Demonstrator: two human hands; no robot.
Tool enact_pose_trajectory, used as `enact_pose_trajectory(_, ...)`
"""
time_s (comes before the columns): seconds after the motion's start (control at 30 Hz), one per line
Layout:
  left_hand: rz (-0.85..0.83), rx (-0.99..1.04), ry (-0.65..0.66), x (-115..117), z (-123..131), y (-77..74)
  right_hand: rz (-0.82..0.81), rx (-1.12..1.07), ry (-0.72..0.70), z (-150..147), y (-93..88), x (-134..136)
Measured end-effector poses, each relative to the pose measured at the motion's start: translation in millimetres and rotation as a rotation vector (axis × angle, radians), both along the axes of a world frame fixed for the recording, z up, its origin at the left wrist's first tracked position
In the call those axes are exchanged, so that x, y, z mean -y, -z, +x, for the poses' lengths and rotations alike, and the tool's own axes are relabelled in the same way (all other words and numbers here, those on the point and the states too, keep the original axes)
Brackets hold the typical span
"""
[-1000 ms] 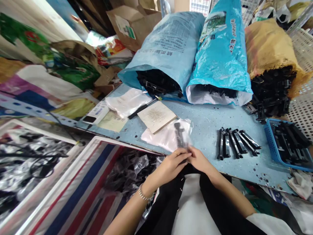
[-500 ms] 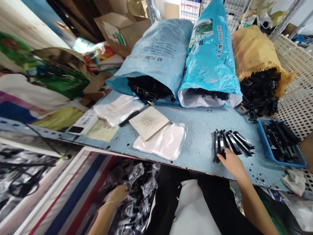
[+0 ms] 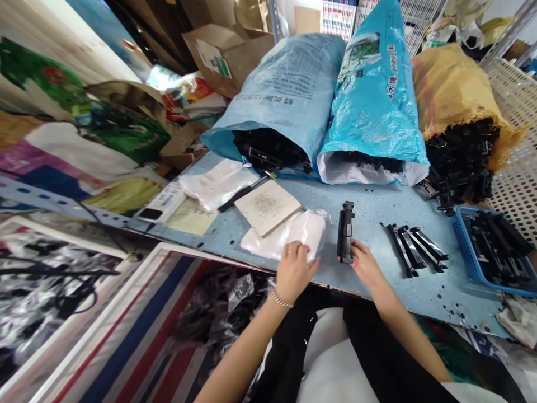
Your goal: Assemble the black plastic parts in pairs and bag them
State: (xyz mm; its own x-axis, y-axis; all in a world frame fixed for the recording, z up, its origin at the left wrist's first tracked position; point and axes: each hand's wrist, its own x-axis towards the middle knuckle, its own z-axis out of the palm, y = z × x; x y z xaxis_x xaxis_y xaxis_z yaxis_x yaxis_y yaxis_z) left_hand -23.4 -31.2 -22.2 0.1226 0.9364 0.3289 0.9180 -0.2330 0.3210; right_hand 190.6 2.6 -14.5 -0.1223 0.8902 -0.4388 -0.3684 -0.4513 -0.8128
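My right hand (image 3: 364,262) grips the lower end of black plastic parts (image 3: 345,232), two or more held together and raised off the tabletop. At the near edge, my left hand (image 3: 295,271) rests its fingertips on a stack of clear plastic bags (image 3: 263,242), with the thumb apart from the fingers. Whether it has a bag pinched cannot be seen. Several more long black plastic parts (image 3: 413,249) lie in a row right of my right hand. A square tan board (image 3: 268,206) covers the far side of the bag stack.
A blue sack (image 3: 289,84), a brighter blue sack (image 3: 377,106) and a yellow sack (image 3: 459,84) of black parts line the back. At right stands a blue basket (image 3: 465,246) of parts. Below the table's front edge, a striped bag (image 3: 138,330) holds bagged pieces.
My left hand has risen from the striped bag to the plastic bags on the table. My right hand has picked up black parts from the row and moved them left.
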Motion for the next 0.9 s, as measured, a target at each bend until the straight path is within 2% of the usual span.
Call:
enact_pose_trajectory(0.1, -0.168, -0.040, -0.004, -34, 25, -7.0, 0.000, -0.028, 0.071, 0, 5.7, -4)
enact_pose_trajectory(0.17, -0.286, 0.141, 0.001, -49, 21, -7.3, -0.002, -0.027, 0.080, 9, 7.1, -1)
enact_pose_trajectory(0.23, -0.373, 0.386, 0.028, -57, 5, -4.8, -0.027, -0.034, 0.049, 17, 5.5, 3)
enact_pose_trajectory(0.3, -0.433, 0.533, 0.040, -59, -11, -1.3, -0.067, -0.065, -0.009, 18, 1.3, 7)
enact_pose_trajectory(0.37, -0.472, 0.624, -0.005, -58, -20, 1.2, -0.089, -0.105, -0.079, 10, -4.2, 5)
enact_pose_trajectory(0.47, -0.512, 0.790, -0.092, -59, -19, 0.8, -0.093, -0.145, -0.179, -15, -10.4, -4)
enact_pose_trajectory(0.57, -0.535, 0.827, -0.082, -61, -17, -4.6, -0.092, -0.157, -0.281, -39, -9.0, -19)
enact_pose_trajectory(0.63, -0.561, 0.858, -0.056, -61, -22, -10.0, -0.094, -0.155, -0.290, -47, -3.4, -29)
enact_pose_trajectory(0.7, -0.564, 0.957, -0.042, -60, -34, -15.2, -0.093, -0.152, -0.232, -47, 4.2, -37)
enact_pose_trajectory(0.77, -0.484, 1.036, -0.041, -56, -47, -18.5, -0.088, -0.145, -0.153, -40, 10.9, -43)
enact_pose_trajectory(0.83, -0.340, 0.926, -0.004, -51, -55, -18.9, -0.081, -0.119, -0.087, -29, 13.7, -45)
enact_pose_trajectory(0.9, -0.233, 0.648, 0.087, -46, -56, -16.8, -0.068, -0.083, -0.040, -19, 10.8, -42)
